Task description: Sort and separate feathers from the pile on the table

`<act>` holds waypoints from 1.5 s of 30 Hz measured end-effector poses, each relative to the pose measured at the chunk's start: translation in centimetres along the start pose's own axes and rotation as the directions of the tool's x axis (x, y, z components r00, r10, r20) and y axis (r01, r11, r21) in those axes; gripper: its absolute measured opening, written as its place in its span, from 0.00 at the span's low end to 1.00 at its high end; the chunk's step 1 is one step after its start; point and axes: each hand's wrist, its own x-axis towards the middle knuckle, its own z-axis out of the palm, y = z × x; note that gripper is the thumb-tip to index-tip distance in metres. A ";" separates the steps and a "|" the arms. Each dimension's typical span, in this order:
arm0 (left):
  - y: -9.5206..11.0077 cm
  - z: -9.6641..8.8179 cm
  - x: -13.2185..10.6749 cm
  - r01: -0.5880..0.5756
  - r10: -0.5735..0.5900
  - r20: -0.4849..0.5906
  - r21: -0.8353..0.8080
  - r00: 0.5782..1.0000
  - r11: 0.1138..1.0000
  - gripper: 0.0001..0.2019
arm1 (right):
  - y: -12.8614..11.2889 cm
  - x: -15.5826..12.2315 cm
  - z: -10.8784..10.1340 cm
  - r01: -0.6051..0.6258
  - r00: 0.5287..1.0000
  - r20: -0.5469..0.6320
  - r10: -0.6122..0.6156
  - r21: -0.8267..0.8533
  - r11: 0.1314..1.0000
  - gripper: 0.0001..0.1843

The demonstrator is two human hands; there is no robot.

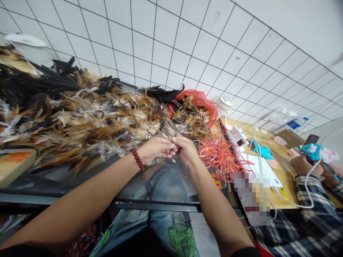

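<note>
My left hand [158,147], with a bracelet of dark red beads [138,159] at the wrist, meets my right hand [185,148] over the table's front part. Thumb and fingers of both hands are pinched together, tip to tip. Whatever lies between the fingertips is too small to make out. Just beyond them spreads a large heap of brown and whitish feathers [107,119]. Long black feathers [50,82] lie at its left back. More brown feathers [191,119] spill from a red plastic bag [207,103] behind my right hand.
Tangled pink-red strands [219,153] lie right of my right hand. A shallow wooden tray [29,166] is at the left. On the right, a wooden table [286,185] carries chargers, cables and a white board [264,169]. A co-worker's hand [305,167] holds blue material there. White wire grid stands behind.
</note>
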 end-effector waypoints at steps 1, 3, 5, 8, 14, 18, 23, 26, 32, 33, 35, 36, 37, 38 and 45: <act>0.0 0.0 0.0 -0.017 0.017 -0.025 -0.009 1.000 1.000 0.07 | 0.0 0.0 0.0 -0.003 1.000 0.008 0.003 0.010 1.000 0.15; 0.0 0.1 0.2 -0.043 0.036 -0.086 -0.079 0.996 0.996 0.05 | -0.1 -0.1 0.0 0.041 0.999 0.010 -0.041 -0.010 0.999 0.19; 0.1 -0.1 0.3 -0.060 0.035 -0.144 -0.168 0.989 0.984 0.03 | -0.3 -0.2 -0.1 0.160 0.987 -0.004 -0.161 -0.115 0.980 0.27; 0.3 -0.3 0.5 -0.068 0.024 -0.186 -0.234 0.982 0.970 0.01 | -0.3 -0.1 -0.2 0.316 0.945 0.018 -0.328 -0.316 0.894 0.37; 0.0 -0.4 0.6 -0.022 -0.011 -0.145 -0.223 0.989 0.975 0.03 | 0.2 0.2 -0.7 0.355 0.927 0.055 -0.370 -0.443 0.823 0.37; 0.1 -0.3 0.5 -0.031 -0.005 -0.158 -0.226 0.987 0.974 0.03 | 0.5 0.2 -0.7 0.444 0.885 0.137 -0.446 -0.537 0.717 0.40; 0.3 -0.3 0.4 -0.020 -0.014 -0.163 -0.207 0.987 0.978 0.02 | 1.0 0.5 -0.6 0.429 0.885 0.100 -0.454 -0.550 0.717 0.36; 0.3 -0.1 0.4 -0.018 -0.020 -0.179 -0.211 0.984 0.977 0.02 | 1.1 0.5 -0.6 0.419 0.887 0.080 -0.455 -0.553 0.720 0.37; 0.2 -0.1 0.4 -0.043 0.006 -0.183 -0.199 0.983 0.979 0.03 | 1.0 0.1 -0.3 0.441 0.867 0.098 -0.489 -0.608 0.660 0.41; 0.2 -0.1 0.4 -0.042 0.007 -0.179 -0.194 0.984 0.980 0.02 | 0.9 0.0 -0.3 0.435 0.869 0.086 -0.488 -0.602 0.669 0.41; 0.1 -0.1 0.5 -0.052 0.018 -0.173 -0.194 0.985 0.980 0.02 | 0.6 0.0 -0.3 0.402 0.890 0.056 -0.452 -0.563 0.722 0.40; 0.0 -0.2 0.5 -0.064 0.030 -0.172 -0.198 0.985 0.978 0.02 | 0.5 0.0 -0.3 0.369 0.912 0.042 -0.408 -0.520 0.770 0.40; 0.0 -0.2 0.5 -0.078 0.045 -0.169 -0.198 0.985 0.977 0.01 | 0.3 0.0 -0.3 0.320 0.938 0.032 -0.344 -0.457 0.830 0.38; 0.1 -0.2 0.4 -0.090 0.059 -0.160 -0.189 0.985 0.978 0.02 | 0.1 0.0 -0.4 0.257 0.963 0.027 -0.266 -0.379 0.889 0.35; 0.2 0.0 -0.1 0.021 -0.019 0.054 -0.039 0.998 0.999 0.03 | -0.9 -0.2 -0.7 -0.093 0.982 0.160 0.103 -0.068 0.993 0.22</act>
